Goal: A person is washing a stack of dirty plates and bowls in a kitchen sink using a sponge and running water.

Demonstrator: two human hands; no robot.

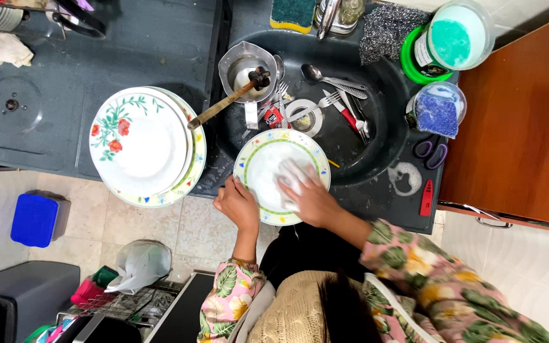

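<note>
The left hand (pixel 239 204) is gripping the near rim of the plate (pixel 263 166) over the sink (pixel 376 95) to steady it, while the right hand (pixel 309 195) is pressing flat fingers on its soapy face for scrubbing.

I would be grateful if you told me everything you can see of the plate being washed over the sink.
The plate is round, white and glossy, probably ceramic, with a green ring and small coloured marks on its rim. It is held over the dark sink's front edge. The left hand grips its near rim; the right hand presses something pale on its face.
</note>
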